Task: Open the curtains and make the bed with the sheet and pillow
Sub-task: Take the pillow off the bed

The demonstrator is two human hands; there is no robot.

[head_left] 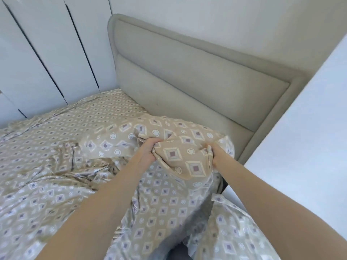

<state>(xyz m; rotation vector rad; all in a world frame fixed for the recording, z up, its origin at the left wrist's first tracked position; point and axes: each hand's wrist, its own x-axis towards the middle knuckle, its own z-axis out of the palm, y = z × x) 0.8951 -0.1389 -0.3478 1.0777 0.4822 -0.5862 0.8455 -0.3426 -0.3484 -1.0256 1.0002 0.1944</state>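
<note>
The left hand and right hand each gripped the patterned pillow at the bed's head near the headboard, fingers curled into bunched fabric and largely hidden, above the rumpled sheet, cut off below.

Bright, cool, even light; shadows soft. Overall slightly soft (compression-like). Pillow edge motion-blurred. Wide-angle bowing toward frame edges.

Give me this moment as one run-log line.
phase: pillow handling | left grip: holds pillow edge | right grip: holds pillow edge | pillow: near headboard | sheet: spread, wrinkled
</note>
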